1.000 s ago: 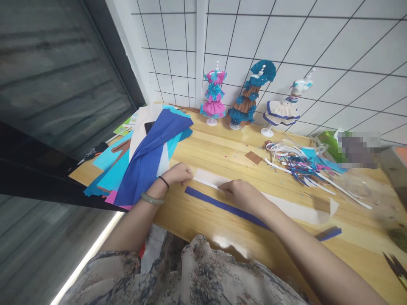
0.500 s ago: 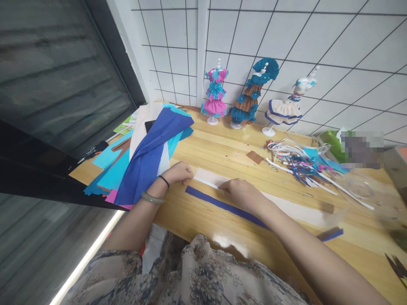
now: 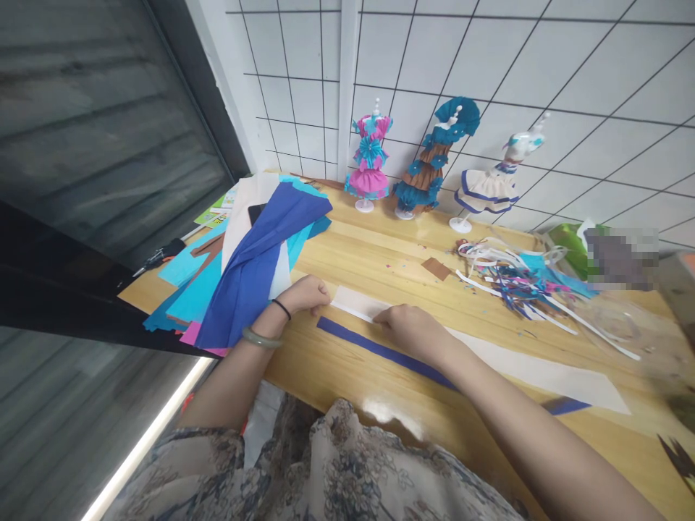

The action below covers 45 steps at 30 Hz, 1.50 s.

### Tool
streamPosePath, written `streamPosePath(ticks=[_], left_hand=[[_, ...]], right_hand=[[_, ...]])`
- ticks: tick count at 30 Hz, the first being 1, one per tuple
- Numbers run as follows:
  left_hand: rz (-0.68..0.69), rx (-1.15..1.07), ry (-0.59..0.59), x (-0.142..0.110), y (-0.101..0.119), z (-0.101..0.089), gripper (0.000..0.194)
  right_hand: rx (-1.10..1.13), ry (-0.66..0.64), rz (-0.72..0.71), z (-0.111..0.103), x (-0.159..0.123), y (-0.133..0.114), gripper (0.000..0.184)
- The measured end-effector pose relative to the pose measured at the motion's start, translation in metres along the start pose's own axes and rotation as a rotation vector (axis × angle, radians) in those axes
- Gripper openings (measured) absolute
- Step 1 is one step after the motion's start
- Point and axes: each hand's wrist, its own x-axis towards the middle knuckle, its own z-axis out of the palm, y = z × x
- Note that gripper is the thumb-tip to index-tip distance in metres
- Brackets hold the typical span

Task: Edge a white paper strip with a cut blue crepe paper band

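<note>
A long cream crepe-paper strip (image 3: pixel 543 365) lies across the table, with a whiter band along its near edge at the left. My left hand (image 3: pixel 307 294) is closed in a pinch at the strip's left end. Further right, my right hand (image 3: pixel 415 331) has its fingers bent together on the strip's near edge; the thumb is mostly hidden. Closer to me lies a narrow dark-blue paper strip (image 3: pixel 380 350), partly covered by my right forearm.
Coloured crepe sheets (image 3: pixel 247 268) are heaped at left, a black-handled tool (image 3: pixel 160 257) beside them. Three small dress forms in paper dresses (image 3: pixel 369 155) stand by the wall. Paper scraps (image 3: pixel 521 282), a brown piece (image 3: pixel 436 268) and dark scissor-like blades (image 3: pixel 678 459) lie to the right.
The cream strip's right end, blurred and raised before, now lies flatter and reaches further right, over part of the blue strip. Both hands have stayed in place.
</note>
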Motion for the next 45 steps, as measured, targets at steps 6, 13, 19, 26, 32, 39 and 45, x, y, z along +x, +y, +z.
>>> streamPosePath(ticks=[6,13,19,26,32,39,45], left_hand=[[0.017,-0.024,0.007,-0.002,0.001,0.001,0.014],[0.044,0.045,0.049,-0.007,0.004,0.002,0.016],[0.001,0.118,0.121,-0.008,0.004,0.003,0.018],[-0.061,0.006,0.216,-0.015,0.002,0.009,0.019],[-0.105,-0.127,0.231,-0.017,0.004,0.01,0.022],[-0.152,-0.162,0.191,-0.013,0.005,-0.001,0.014],[-0.085,-0.007,0.361,-0.032,0.01,0.003,0.007]], right_hand=[[-0.016,0.001,0.004,0.001,0.001,0.001,0.029],[-0.025,0.015,-0.003,0.003,0.0,0.003,0.03],[-0.073,0.001,-0.016,0.007,0.001,0.003,0.03],[-0.039,-0.009,0.01,0.003,0.001,-0.001,0.028],[-0.061,-0.038,0.013,0.003,0.002,-0.004,0.029],[-0.083,-0.059,0.019,0.001,0.002,-0.008,0.029],[-0.095,-0.071,0.024,0.001,0.003,-0.008,0.029]])
